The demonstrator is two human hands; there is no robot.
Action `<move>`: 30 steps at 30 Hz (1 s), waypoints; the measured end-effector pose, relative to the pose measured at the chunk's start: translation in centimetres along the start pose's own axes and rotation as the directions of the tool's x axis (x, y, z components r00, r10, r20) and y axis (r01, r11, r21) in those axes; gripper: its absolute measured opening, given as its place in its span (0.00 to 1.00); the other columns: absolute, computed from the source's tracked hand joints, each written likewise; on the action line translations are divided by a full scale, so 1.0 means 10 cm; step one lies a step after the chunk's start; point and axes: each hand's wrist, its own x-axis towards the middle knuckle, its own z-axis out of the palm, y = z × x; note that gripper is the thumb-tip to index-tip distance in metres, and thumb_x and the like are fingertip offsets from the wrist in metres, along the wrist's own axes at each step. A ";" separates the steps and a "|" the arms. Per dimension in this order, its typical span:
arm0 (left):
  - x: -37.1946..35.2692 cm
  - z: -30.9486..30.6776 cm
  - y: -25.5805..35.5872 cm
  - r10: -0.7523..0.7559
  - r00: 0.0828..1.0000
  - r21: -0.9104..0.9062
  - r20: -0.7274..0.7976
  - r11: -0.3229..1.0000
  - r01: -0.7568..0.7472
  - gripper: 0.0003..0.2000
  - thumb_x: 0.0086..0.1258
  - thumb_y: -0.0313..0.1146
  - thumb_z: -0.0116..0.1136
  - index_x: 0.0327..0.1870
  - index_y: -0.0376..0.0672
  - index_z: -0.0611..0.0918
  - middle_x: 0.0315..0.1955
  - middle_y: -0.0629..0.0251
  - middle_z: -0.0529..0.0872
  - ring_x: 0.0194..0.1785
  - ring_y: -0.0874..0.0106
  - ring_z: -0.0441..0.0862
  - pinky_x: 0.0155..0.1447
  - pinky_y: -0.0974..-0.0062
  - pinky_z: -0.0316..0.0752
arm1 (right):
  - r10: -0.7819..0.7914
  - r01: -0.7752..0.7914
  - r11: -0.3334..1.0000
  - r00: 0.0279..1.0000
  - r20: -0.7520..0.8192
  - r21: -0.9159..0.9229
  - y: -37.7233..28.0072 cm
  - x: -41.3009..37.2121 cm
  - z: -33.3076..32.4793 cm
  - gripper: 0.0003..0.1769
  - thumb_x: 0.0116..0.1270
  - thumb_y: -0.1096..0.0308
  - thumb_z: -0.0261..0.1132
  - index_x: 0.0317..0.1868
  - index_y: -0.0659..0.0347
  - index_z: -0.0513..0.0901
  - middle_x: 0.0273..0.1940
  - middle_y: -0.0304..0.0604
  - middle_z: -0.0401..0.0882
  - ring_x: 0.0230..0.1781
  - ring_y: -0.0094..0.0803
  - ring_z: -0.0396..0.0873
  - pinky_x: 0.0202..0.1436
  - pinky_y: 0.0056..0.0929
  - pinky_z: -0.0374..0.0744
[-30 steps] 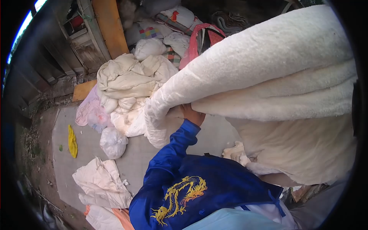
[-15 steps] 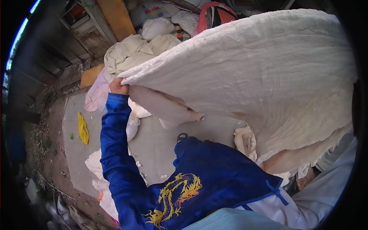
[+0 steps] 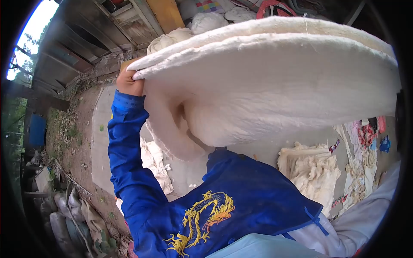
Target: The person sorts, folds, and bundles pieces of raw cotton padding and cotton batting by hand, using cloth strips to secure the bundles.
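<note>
Count, from my remote station:
- one thick white cotton quilt pad (image 3: 275, 86), with two stacked layers showing at its upper edge
- one left hand (image 3: 129, 82)
- one blue jacket with a gold embroidered dragon (image 3: 249, 185)
- one heap of loose cream cotton wadding (image 3: 309, 170)
- one pale crumpled cloth (image 3: 155, 163)
- one grey rectangular ground mat (image 3: 100, 133)
- one orange wooden board (image 3: 168, 13)
- one blue barrel (image 3: 37, 130)

I cannot count the grey sacks (image 3: 64, 219) reliably.

Edges and clearance: the quilt pad is raised off the ground and fills the upper centre and right of my view. Its left corner ends at the left hand. A lower fold hangs down toward the jacket chest. Bare mat lies open below and left of the pad. The wadding heap sits on the ground to the right, apart from the pad. The cloth lies on the mat, close beside the jacket sleeve as I see it.

Hand pose: the left arm reaches upward with the elbow nearly straight. The fingers are clenched on the pad's left corner edge. The right hand is outside the picture, so I cannot tell its state.
</note>
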 end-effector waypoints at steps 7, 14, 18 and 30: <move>-2.00 0.33 0.82 -0.166 0.711 -0.209 0.683 0.889 0.408 0.12 0.53 0.20 0.55 0.37 0.43 0.86 0.37 0.53 0.85 0.44 0.57 0.83 0.51 0.67 0.75 | 0.037 -0.033 0.999 0.993 0.114 -0.037 0.26 0.27 0.04 0.26 0.68 0.60 0.59 0.63 0.63 0.70 0.56 0.54 0.76 0.56 0.41 0.76 0.57 0.37 0.77; -3.77 0.56 1.79 -0.357 0.595 -0.310 0.720 0.601 0.736 0.22 0.53 0.16 0.54 0.52 0.39 0.78 0.42 0.56 0.83 0.46 0.64 0.81 0.49 0.73 0.73 | -0.047 0.086 0.993 0.912 0.408 -0.078 -0.18 1.01 0.91 0.26 0.68 0.61 0.59 0.64 0.63 0.69 0.56 0.55 0.76 0.57 0.42 0.76 0.58 0.37 0.77; -4.29 0.66 1.96 -0.674 0.425 -0.454 0.605 0.147 0.879 0.26 0.52 0.16 0.50 0.58 0.38 0.74 0.45 0.59 0.83 0.53 0.69 0.79 0.56 0.72 0.72 | -0.172 0.255 0.966 0.742 0.648 -0.034 -0.80 1.39 1.93 0.27 0.68 0.61 0.59 0.64 0.63 0.69 0.57 0.55 0.75 0.57 0.42 0.76 0.59 0.37 0.77; -4.36 0.47 1.48 -0.398 0.044 -0.132 0.916 -0.195 0.972 0.18 0.65 0.24 0.59 0.56 0.35 0.77 0.49 0.63 0.84 0.52 0.74 0.79 0.58 0.75 0.72 | -0.320 0.587 0.707 -0.229 0.919 0.393 -2.79 1.03 4.82 0.29 0.66 0.61 0.64 0.65 0.62 0.69 0.55 0.55 0.77 0.55 0.41 0.78 0.57 0.37 0.77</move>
